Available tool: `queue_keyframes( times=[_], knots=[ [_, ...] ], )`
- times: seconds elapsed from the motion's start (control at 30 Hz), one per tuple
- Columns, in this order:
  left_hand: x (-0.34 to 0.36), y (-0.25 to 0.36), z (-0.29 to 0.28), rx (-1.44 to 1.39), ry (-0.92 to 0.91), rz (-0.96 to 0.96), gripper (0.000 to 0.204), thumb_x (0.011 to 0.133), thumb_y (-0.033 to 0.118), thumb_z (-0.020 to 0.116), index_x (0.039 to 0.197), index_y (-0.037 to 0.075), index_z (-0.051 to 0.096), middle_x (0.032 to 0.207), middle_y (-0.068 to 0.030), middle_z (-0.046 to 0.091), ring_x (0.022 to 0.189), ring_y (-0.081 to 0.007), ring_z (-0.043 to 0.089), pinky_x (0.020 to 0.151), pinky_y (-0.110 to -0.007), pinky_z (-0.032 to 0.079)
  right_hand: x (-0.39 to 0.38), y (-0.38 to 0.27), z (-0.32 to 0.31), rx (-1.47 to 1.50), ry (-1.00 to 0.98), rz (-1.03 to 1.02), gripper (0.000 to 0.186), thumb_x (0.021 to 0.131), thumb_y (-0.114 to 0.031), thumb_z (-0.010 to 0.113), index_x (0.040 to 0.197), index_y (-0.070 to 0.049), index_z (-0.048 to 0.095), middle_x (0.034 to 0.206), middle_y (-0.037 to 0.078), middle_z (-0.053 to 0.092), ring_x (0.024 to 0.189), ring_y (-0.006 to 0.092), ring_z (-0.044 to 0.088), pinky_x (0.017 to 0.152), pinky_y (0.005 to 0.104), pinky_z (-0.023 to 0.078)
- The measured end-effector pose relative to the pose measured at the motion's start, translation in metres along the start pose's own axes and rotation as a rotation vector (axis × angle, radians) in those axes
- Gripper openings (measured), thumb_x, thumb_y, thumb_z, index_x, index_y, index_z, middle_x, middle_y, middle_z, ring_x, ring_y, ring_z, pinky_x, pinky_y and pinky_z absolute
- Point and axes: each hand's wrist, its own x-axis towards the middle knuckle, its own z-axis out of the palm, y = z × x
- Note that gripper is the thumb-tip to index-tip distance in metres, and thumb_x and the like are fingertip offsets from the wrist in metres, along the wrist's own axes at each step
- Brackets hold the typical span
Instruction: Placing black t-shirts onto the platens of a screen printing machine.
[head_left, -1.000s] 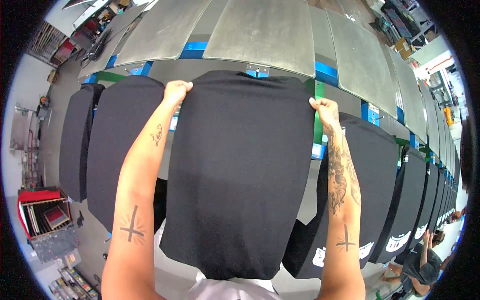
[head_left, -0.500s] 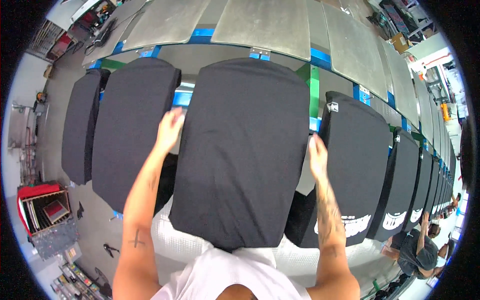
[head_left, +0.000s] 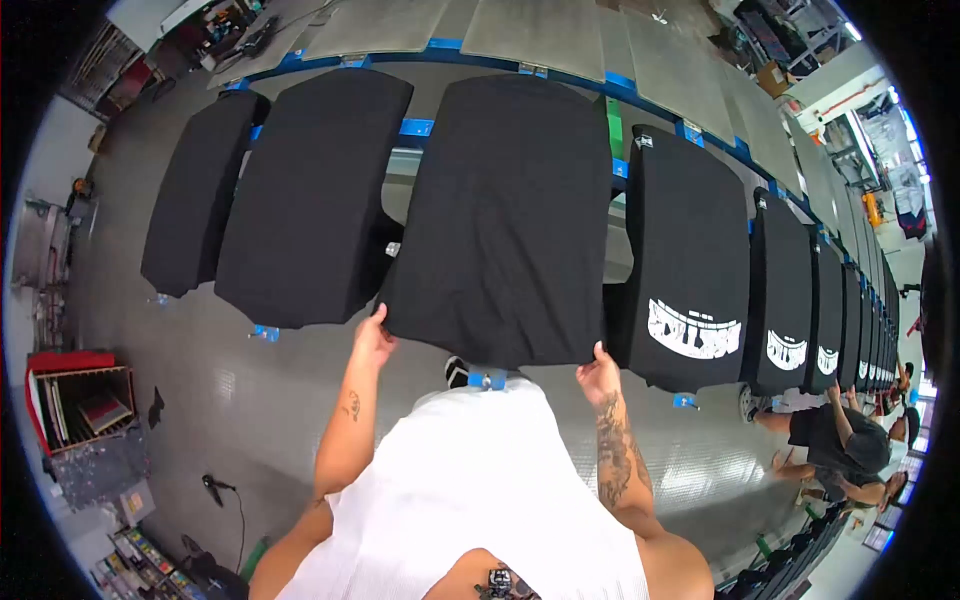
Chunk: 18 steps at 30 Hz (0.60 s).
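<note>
Black shirt (head_left: 510,220) lies spread in the centre of a row, directly before the wearer, wrinkled down its middle. Left hand (head_left: 374,340) is closed on the left corner of its near edge; right hand (head_left: 600,375) pinches the right corner.

Black-covered boards (head_left: 305,200) stand on both sides; those to the right carry white prints (head_left: 694,332). Bare metal plates (head_left: 535,35) line the far side. Grey floor (head_left: 240,380) is glossy; a red-topped rack (head_left: 82,400) stands at left. Co-workers (head_left: 845,440) are at lower right.

Support under the shirt is hidden, except a blue bracket (head_left: 487,379) below the edge. Some fingertips are concealed by cloth. Co-workers overlap; farthest boards merge, uncountable. Lower-left shelf (head_left: 150,565) is cut off, contents unclear.
</note>
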Motion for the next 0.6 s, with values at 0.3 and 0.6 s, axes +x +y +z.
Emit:
queue_keyframes(
  times=[0.3, 0.6],
  knots=[
    [-0.005, 0.005, -0.021, 0.053, -0.042, 0.072, 0.030, 0.084, 0.033, 0.070, 0.074, 0.010, 0.053, 0.063, 0.0005, 0.051, 0.054, -0.0124, 0.049, 0.051, -0.026, 0.043, -0.016, -0.011, -0.008, -0.164, 0.117, -0.237, 0.029, 0.085, -0.027, 0.070, 0.075, -0.011, 0.048, 0.069, 0.001, 0.053, 0.057, 0.0119, 0.051, 0.050, 0.0230, 0.042],
    [-0.004, -0.016, -0.025, 0.352, 0.023, 0.489, 0.029, 0.084, 0.020, 0.071, 0.066, 0.009, 0.051, 0.058, 0.0002, 0.052, 0.048, -0.0085, 0.052, 0.045, -0.020, 0.043, -0.016, 0.008, 0.002, -0.349, 0.186, -0.391, 0.028, 0.083, -0.018, 0.072, 0.066, -0.009, 0.051, 0.061, -0.001, 0.053, 0.055, 0.0091, 0.054, 0.051, 0.0212, 0.043]
  ],
)
